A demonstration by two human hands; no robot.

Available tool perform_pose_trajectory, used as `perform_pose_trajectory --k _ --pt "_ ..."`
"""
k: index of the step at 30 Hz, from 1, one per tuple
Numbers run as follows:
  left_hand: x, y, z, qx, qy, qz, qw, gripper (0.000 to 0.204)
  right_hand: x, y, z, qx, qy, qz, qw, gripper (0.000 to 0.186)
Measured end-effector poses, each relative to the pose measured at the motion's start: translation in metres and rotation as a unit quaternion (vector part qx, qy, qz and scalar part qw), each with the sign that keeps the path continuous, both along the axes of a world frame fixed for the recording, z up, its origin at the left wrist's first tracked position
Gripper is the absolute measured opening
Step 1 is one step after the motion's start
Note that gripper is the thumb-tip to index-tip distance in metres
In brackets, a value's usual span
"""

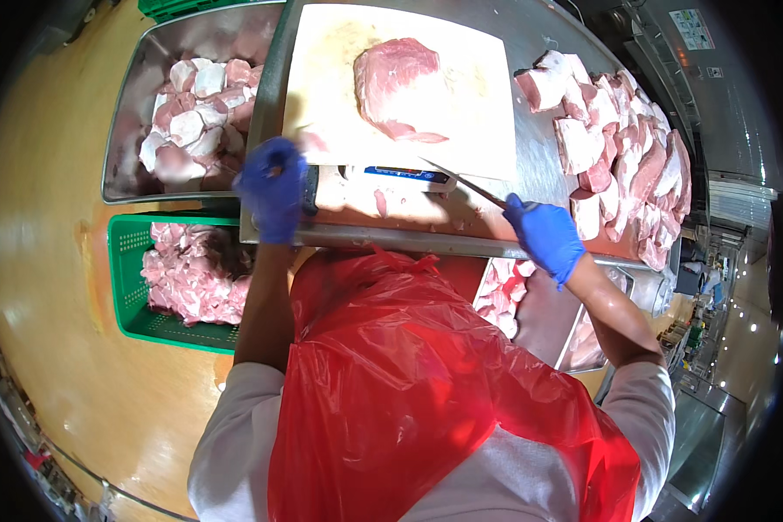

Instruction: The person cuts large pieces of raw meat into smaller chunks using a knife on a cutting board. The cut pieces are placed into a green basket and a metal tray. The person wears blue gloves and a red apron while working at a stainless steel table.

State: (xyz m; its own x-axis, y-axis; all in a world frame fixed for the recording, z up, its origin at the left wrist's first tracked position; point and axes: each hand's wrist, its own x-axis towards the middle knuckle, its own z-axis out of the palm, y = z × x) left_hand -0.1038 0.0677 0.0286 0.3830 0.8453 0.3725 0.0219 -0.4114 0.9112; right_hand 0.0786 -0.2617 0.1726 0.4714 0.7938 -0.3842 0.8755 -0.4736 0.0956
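Note:
A large piece of raw pork (pixel 398 85) lies on the white cutting board (pixel 483 78), with a thin strip of meat at its near edge. In my blue-gloved right hand (pixel 545 235) is a knife (pixel 465 184), its blade pointing left and away toward the board's near edge. My left hand (pixel 271 190), gloved in blue too, is over the table's left edge beside the metal tub; motion smears its fingers. A small scrap of meat (pixel 311 142) sits at the board's near left corner. One pork piece (pixel 178 163) in the tub looks blurred.
Left of the table, a metal tub (pixel 130 130) holds cut pork pieces, and a green basket (pixel 123 278) holds smaller trimmings. Many pork chunks (pixel 622 148) are piled at the table's right. A scale with a blue panel (pixel 406 174) shows below the board. Trays of meat (pixel 544 304) sit lower right.

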Motion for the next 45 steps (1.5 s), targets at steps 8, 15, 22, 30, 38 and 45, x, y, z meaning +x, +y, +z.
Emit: perform_pose_trajectory --k 8,15,22,30,38,45 --pt "-0.195 0.082 -0.024 0.053 0.557 -0.037 0.828 0.028 -0.016 -0.009 -0.031 0.366 0.156 -0.334 0.855 0.016" --pt "0.047 0.026 0.051 -0.117 0.145 -0.217 0.958 0.048 -0.008 0.054 -0.036 0.460 0.184 -0.342 0.799 0.019" --pt "0.171 -0.050 0.078 0.300 0.411 -0.259 0.821 0.094 -0.006 0.035 -0.028 0.477 0.175 -0.364 0.781 0.019" --pt "0.143 0.030 0.060 0.256 0.130 -0.431 0.855 0.066 -0.012 0.015 -0.075 0.407 0.099 -0.269 0.867 0.018" --pt "0.081 -0.037 0.036 0.148 -0.019 -0.203 0.968 0.020 -0.009 0.127 -0.048 0.366 0.159 -0.205 0.894 0.024" --pt "0.065 -0.026 0.041 0.140 0.006 -0.130 0.982 0.006 0.003 0.188 -0.049 0.395 0.146 -0.136 0.897 0.026"
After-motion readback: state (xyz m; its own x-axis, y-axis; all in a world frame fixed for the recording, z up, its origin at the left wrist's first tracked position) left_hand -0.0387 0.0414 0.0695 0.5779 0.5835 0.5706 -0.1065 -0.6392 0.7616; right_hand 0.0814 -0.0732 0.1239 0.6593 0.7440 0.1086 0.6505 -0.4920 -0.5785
